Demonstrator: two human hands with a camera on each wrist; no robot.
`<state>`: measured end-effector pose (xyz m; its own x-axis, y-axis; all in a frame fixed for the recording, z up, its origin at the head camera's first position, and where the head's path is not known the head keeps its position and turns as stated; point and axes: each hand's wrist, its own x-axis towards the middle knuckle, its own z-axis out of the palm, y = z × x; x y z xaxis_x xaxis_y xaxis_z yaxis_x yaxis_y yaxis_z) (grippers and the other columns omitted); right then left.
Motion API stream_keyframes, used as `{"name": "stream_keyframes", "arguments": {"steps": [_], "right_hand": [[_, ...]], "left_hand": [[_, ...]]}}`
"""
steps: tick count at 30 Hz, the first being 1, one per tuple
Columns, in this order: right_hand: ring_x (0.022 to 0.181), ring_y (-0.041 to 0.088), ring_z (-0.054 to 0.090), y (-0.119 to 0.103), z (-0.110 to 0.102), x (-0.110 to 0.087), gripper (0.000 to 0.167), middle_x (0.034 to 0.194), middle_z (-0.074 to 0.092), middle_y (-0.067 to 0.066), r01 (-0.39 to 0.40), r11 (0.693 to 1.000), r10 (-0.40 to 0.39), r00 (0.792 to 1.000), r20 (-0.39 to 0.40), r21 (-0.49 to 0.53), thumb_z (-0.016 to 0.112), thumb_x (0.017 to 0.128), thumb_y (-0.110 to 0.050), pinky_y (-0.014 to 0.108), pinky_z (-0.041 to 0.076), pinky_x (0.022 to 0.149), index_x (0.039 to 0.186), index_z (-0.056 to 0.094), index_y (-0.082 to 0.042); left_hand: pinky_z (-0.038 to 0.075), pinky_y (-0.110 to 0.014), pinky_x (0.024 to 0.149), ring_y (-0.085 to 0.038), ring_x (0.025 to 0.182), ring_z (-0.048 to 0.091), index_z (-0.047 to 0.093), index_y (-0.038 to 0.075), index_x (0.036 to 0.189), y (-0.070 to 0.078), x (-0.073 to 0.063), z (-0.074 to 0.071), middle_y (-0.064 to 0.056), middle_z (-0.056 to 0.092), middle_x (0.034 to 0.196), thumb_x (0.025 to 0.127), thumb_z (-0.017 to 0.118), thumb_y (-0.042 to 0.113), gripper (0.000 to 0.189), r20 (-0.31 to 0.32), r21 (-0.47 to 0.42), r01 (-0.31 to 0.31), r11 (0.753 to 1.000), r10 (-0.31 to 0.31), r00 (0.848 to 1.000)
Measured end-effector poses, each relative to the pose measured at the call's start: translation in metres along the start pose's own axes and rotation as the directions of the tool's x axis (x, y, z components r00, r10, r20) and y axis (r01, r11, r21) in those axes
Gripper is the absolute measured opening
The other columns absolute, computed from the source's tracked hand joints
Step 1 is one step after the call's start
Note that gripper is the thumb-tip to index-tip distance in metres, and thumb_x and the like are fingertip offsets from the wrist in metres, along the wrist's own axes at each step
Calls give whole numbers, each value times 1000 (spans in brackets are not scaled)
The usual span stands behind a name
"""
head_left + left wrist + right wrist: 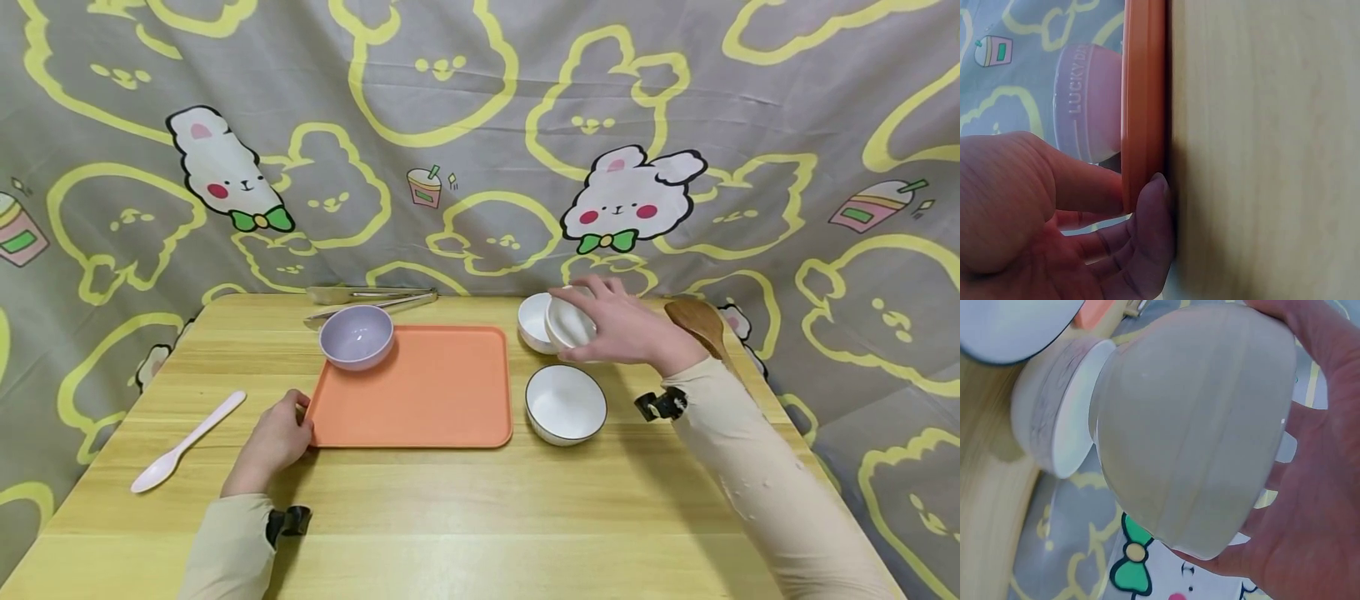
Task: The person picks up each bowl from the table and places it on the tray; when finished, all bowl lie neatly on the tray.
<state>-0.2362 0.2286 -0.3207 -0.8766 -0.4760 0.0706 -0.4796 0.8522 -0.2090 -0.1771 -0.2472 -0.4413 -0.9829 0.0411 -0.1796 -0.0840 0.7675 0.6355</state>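
Note:
My right hand point(630, 329) grips a plain white bowl point(1194, 431), tilted, with fingers and thumb spread around it. Right beside it stands a second white bowl point(534, 323) with a faint grey pattern on its outside; the held bowl overlaps it in the head view. Nearer to me is a larger white bowl with a dark rim point(566, 403). My left hand point(277, 437) pinches the near left corner of an orange tray point(420, 392), thumb above and a finger along its underside edge. A purple bowl point(357, 337) with raised lettering sits at the tray's far left corner.
Metal tongs point(375, 300) lie at the back edge of the wooden table point(420, 533). A pink spoon point(189, 442) is on the left, and a wooden utensil point(699, 323) lies at the back right, partly behind my right arm. A patterned grey curtain point(480, 108) hangs behind the table.

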Motion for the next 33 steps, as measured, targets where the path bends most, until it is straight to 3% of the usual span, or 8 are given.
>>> {"name": "stream_keyframes", "arguments": {"steps": [8,23,33], "right_hand": [[127,39,32,-16,4,18,91,151,32,12,34,999,-35,999,32,27,80,72,-53,60,39,92,150,41,-26],[124,38,34,-45,13,50,88,146,35,15,146,988,-149,987,55,55,81,72,-46,55,42,91,149,44,-24],[123,32,34,-62,19,69,90,148,30,9,118,990,-126,985,114,76,81,70,-46,48,45,88,149,42,-28]], "left_hand": [[51,-35,55,-19,59,60,42,-10,117,0,1,0,-16,58,83,95,45,-2,23,4,6,1,1000,-1,1000],[51,-34,53,-19,56,61,43,-11,116,1,-1,1,-16,58,83,96,44,-1,23,-11,12,-16,1000,17,1000],[52,-35,54,-20,59,61,42,-12,118,2,-2,1,-19,58,86,96,43,-1,24,2,-8,1,1000,-1,1000]]}}
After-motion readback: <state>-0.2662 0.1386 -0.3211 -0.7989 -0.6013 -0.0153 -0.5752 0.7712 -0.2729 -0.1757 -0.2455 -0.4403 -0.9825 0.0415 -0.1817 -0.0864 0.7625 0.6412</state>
